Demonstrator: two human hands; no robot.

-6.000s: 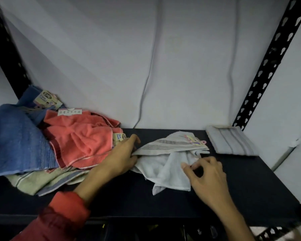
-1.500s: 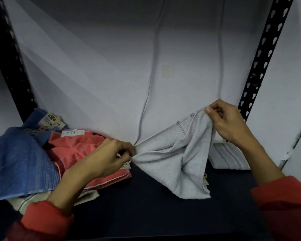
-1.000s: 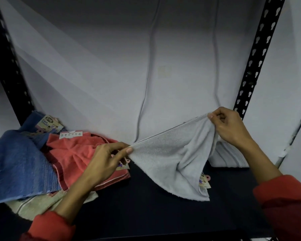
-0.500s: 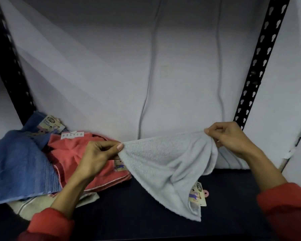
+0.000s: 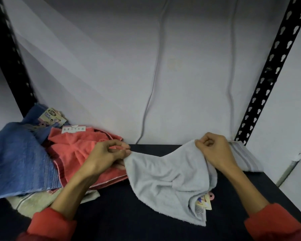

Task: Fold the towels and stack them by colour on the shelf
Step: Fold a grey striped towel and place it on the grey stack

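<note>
One head-worn view — close in, looking forward and down onto the dark shelf — the back wall fills its upper half

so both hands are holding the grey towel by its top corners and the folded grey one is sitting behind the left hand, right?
Not quite. The head view shows both hands, left hand and right hand, pinching the grey towel by its top corners, but the folded grey towel lies behind the right hand, by the right shelf post. Behind the left hand is the red towel.

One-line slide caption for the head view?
Both hands, left and right, pinch a white towel over the dark shelf.
</note>
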